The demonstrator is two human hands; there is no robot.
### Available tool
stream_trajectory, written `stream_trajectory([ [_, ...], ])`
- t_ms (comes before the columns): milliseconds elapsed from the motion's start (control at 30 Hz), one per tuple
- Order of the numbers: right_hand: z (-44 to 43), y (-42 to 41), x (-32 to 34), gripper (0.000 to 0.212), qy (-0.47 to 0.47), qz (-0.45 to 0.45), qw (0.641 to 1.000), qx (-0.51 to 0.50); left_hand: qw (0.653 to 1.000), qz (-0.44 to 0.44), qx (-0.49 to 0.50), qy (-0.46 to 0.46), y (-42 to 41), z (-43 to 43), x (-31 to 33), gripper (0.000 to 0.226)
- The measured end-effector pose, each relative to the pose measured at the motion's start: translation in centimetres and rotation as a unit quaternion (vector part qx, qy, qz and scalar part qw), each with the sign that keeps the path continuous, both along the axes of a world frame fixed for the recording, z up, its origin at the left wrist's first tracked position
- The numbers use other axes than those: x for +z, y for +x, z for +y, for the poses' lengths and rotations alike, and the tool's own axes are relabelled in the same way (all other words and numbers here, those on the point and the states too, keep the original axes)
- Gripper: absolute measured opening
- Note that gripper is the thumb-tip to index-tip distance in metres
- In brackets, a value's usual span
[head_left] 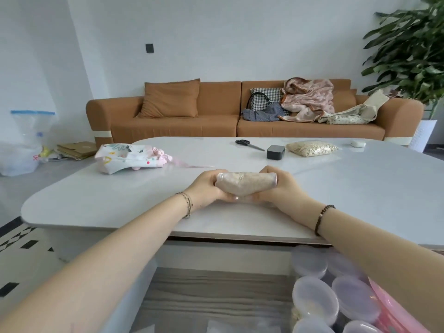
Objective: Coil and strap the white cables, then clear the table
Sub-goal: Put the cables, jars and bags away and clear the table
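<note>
Tabletop [348, 188]: left hand [206, 187], right hand [286, 188] grip maybe-grain bag [245, 183].

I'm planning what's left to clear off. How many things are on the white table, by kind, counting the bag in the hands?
Grain bags: 2, the held bag gripped by left hand and right hand, and the far bag
Scissors: 1
Black box: 1
Patterned pouch: 1
Small white object: 1
Total: 6
</note>
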State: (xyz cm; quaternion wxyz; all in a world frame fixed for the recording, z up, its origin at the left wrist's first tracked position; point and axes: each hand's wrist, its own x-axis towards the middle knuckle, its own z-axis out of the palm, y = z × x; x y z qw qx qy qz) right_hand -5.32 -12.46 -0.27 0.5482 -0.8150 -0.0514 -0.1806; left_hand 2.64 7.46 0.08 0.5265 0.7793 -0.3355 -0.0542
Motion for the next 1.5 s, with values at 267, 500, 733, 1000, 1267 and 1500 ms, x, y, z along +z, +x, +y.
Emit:
stream_trajectory([
  [267,2.2,-12.1,1.6,0.031,-0.467,-0.195,0.848,0.155,0.937,-0.310,-0.092,0.130,-11.4,9.0,-0.1,0.036],
  [500,4.0,-10.0,-0.8,0.022,-0.670,-0.398,0.577,0.244,0.758,-0.577,-0.186,0.240,-10.2,8.8,-3.6,0.030],
  [733,3.5,-9.6,-3.4,0.020,-0.713,-0.283,0.569,0.295,0.761,-0.529,-0.238,0.292,-8.4,5.8,-6.9,0.022],
  [1000,4.6,-10.1,-4.4,0.016,-0.797,-0.050,0.543,0.260,0.775,-0.437,-0.227,0.396,-8.5,4.0,-8.7,0.027],
  [1267,5.4,-11.0,-3.9,0.019,-0.712,0.047,0.649,0.263,0.852,-0.257,-0.248,0.382,-9.5,4.9,-6.9,0.058],
  [1500,4.8,-10.5,-1.0,0.031,-0.703,-0.029,0.676,0.218,0.861,-0.376,-0.208,0.272,-10.9,3.5,-3.6,0.043],
])
